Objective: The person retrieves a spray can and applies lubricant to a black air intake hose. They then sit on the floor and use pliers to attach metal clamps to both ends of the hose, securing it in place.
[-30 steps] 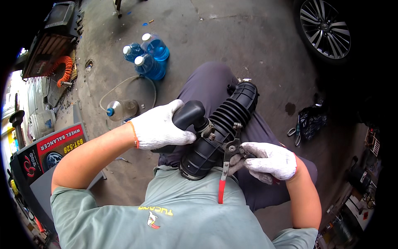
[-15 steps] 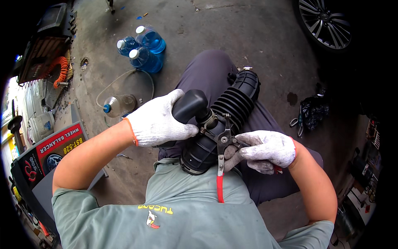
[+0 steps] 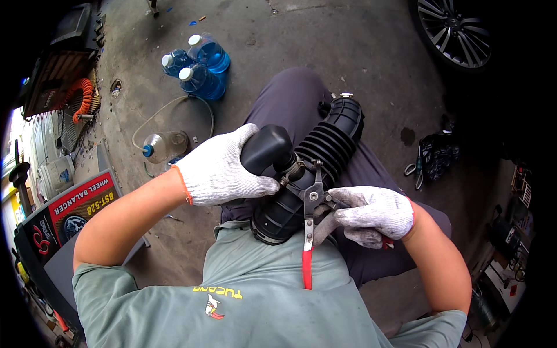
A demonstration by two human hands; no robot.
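A black ribbed air intake hose (image 3: 328, 144) lies slantwise across my lap. Gloved in white, my left hand (image 3: 225, 169) is closed around a black plastic elbow pipe (image 3: 266, 148) that joins the hose's side. A metal hose clamp (image 3: 295, 173) circles that joint. My right hand (image 3: 376, 213), also in a white glove, grips hose clamp pliers (image 3: 314, 197) with red handles, one handle pointing toward my shirt. The pliers' jaws are by the clamp; whether they bite on its ends is hard to make out. My right fingers partly hide the other handle.
Several plastic bottles of blue liquid (image 3: 203, 83) stand beyond my left arm. Nearer lies a clear bottle (image 3: 165, 147) with a thin tube. A grey machine with a red panel (image 3: 81, 194) is at the left. A black plastic bag (image 3: 439, 155) and scissors (image 3: 419, 168) lie right, below a car wheel (image 3: 455, 26).
The pliers' visible red handle and my right hand have shifted very slightly toward me. My left hand keeps its hold on the elbow pipe.
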